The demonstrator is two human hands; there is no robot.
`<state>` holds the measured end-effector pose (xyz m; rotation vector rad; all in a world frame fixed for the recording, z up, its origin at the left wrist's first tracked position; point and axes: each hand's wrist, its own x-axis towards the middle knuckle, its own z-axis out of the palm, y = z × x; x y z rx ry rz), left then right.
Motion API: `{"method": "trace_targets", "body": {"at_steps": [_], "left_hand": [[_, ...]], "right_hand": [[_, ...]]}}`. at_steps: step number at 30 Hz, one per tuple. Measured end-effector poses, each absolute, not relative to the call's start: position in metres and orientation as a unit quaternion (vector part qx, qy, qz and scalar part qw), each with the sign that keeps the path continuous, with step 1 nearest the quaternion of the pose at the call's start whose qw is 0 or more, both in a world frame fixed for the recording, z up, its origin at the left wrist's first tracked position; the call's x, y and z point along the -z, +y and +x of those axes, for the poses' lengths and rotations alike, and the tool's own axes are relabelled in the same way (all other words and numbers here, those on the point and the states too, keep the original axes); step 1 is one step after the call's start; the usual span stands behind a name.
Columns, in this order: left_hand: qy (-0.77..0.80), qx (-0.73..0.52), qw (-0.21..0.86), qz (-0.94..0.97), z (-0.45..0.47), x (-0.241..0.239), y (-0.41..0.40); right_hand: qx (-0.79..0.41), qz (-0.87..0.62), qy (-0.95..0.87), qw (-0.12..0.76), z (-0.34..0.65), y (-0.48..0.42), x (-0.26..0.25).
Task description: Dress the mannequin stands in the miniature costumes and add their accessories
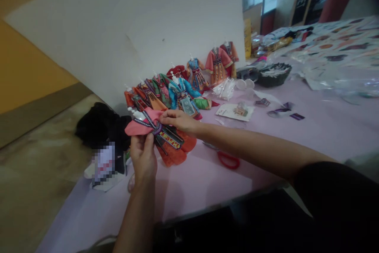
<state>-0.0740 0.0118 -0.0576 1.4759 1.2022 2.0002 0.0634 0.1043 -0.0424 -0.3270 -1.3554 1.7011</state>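
Observation:
A small doll dress [170, 142] in pink and orange-red cloth, with a dark patterned sash, is held above the lilac tablecloth [213, 182]. My left hand [143, 154] grips it from below, fingers closed on the pink sleeve and sash. My right hand [177, 119] pinches the dress at its collar from the right. A white hanger tip [138, 114] sticks out at the dress's upper left.
A row of several miniature costumes [180, 85] stands along the white board [142, 32]. Red-handled scissors [226, 159] lie under my right forearm. A card [238, 111], plastic bags [226, 87], a dark basket [274, 73] and printed sheets [340, 44] lie farther right. A black bag [99, 124] sits at the table's left edge.

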Motion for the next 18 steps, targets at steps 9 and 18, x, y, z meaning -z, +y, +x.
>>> {"method": "trace_targets", "body": {"at_steps": [9,18], "left_hand": [[0.425,-0.72,0.188,0.516,-0.075,0.058,0.013],[0.434,-0.7,0.149,0.547,-0.083,0.067,0.012]], "right_hand": [[-0.612,-0.159,-0.612,0.475,0.066,0.105,0.046],[-0.456,-0.187,-0.681,0.542,0.092,0.077,0.053]]}}
